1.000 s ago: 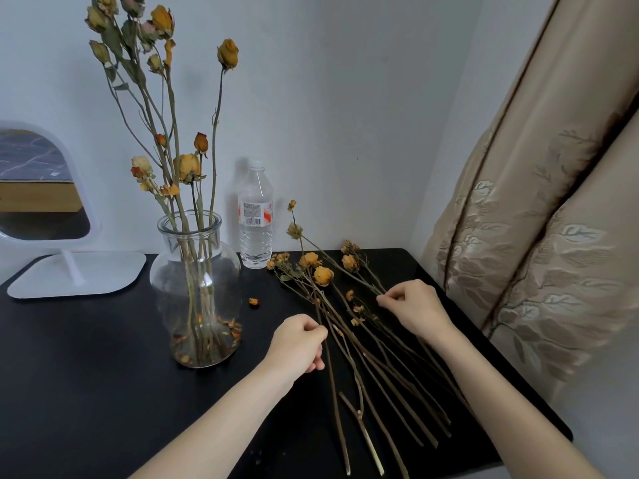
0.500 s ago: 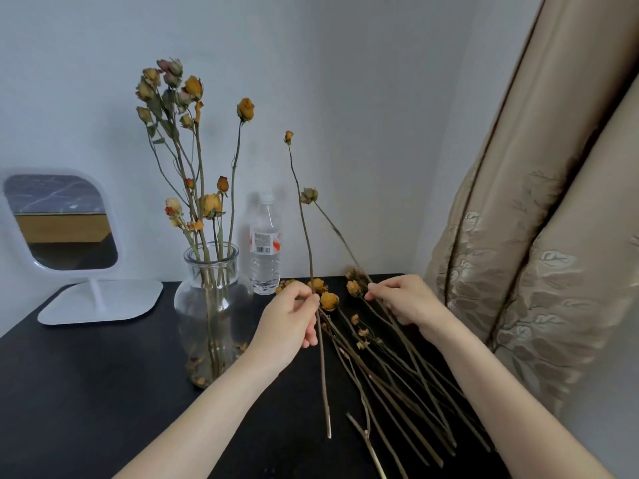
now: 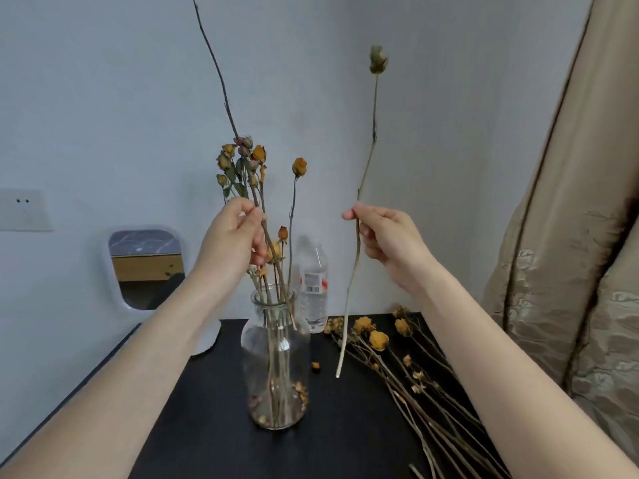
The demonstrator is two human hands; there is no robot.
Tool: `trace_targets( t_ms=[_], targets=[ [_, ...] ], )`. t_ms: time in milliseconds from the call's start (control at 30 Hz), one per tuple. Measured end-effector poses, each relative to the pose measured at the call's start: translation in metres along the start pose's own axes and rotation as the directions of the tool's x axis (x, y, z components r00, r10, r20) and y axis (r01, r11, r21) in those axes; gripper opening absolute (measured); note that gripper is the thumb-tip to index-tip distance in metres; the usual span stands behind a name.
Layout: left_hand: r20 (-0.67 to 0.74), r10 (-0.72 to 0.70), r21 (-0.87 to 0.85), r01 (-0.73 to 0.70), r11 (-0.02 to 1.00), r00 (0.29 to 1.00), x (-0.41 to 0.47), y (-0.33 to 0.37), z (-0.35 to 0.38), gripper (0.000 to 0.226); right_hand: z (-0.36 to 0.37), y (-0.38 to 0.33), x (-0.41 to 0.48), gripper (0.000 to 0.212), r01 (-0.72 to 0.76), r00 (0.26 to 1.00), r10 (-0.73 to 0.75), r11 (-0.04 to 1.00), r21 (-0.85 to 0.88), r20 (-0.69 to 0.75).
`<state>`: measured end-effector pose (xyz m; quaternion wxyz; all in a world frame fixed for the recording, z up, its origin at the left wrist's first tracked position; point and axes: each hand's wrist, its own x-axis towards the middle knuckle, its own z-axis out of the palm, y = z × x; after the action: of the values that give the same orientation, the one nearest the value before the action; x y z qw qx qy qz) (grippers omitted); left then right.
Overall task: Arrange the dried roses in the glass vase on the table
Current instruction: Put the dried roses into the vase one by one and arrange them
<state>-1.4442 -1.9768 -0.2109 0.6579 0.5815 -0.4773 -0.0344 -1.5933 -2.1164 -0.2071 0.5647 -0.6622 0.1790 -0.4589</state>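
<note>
Lifted off the desk (image 3: 214, 426) now, left hand (image 3: 235, 240) pinches a long stem (image 3: 221, 84) at the glass vase (image 3: 276, 361) mouth; right hand (image 3: 390, 236) pinches a second stem (image 3: 374, 108) at its 3 o'clock. Next, I think: lower the long stem inside.

Vase (image 3: 275, 357) left of loose roses (image 3: 408, 371)

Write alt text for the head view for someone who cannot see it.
The left hand holds a dried rose stem at the mouth of the glass vase; the right hand holds a second stem over the black table.
</note>
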Motion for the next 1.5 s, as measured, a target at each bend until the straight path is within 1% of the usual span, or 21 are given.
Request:
trace_targets(
  t_ms=[133,233,333,500,667,800,900,1067,1267,1333,1400,1500],
  targets=[
    [-0.105,0.044,0.033,-0.040,0.999,0.994,0.022,0.006,-0.022,0.022,0.025,-0.020,0.019,0.025,0.049,0.999,-0.048,0.990,0.133,-0.016],
    [-0.127,0.064,0.091,-0.052,0.994,0.990,0.030,0.001,-0.030,0.013,0.036,-0.028,0.028,0.025,0.070,0.997,-0.068,0.982,0.173,-0.021],
    [-0.108,0.045,0.110,-0.033,0.993,0.993,0.032,-0.011,-0.031,0.012,0.045,-0.027,0.032,0.025,0.067,0.998,-0.065,0.984,0.168,-0.014],
    [-0.063,0.016,0.116,-0.008,0.993,0.998,0.028,-0.029,-0.026,0.021,0.053,-0.019,0.035,0.027,0.062,0.998,-0.060,0.987,0.147,-0.020],
    [0.002,-0.027,0.146,0.026,0.989,1.000,0.022,-0.041,-0.018,0.019,0.053,-0.019,0.040,0.026,0.074,0.997,-0.069,0.984,0.159,-0.036],
    [0.040,-0.039,0.247,0.028,0.968,0.998,0.010,-0.055,-0.016,0.012,0.051,-0.018,0.044,0.027,0.098,0.995,-0.092,0.982,0.162,-0.043],
    [0.037,-0.050,0.266,0.038,0.963,0.998,0.001,-0.064,-0.018,0.015,0.051,-0.015,0.046,0.028,0.116,0.992,-0.107,0.981,0.157,-0.063],
    [0.042,-0.057,0.337,0.039,0.941,0.998,-0.014,-0.071,-0.018,0.009,0.050,-0.012,0.048,0.029,0.144,0.988,-0.132,0.978,0.154,-0.084],
    [0.093,-0.153,0.417,0.101,0.903,0.984,-0.022,-0.073,-0.014,0.009,0.050,-0.014,0.049,0.029,0.172,0.983,-0.158,0.973,0.154,-0.099],
    [0.081,-0.149,0.423,0.102,0.901,0.986,-0.024,-0.073,-0.014,0.007,0.048,-0.014,0.048,0.028,0.172,0.982,-0.157,0.975,0.143,-0.107],
    [0.043,-0.115,0.421,0.086,0.903,0.992,-0.028,-0.075,-0.015,0.004,0.047,-0.013,0.047,0.028,0.171,0.981,-0.157,0.976,0.132,-0.112],
    [-0.016,-0.096,0.358,0.096,0.929,0.995,-0.039,-0.084,-0.015,0.013,0.047,-0.014,0.046,0.028,0.173,0.981,-0.159,0.976,0.132,-0.115]
  ],
)
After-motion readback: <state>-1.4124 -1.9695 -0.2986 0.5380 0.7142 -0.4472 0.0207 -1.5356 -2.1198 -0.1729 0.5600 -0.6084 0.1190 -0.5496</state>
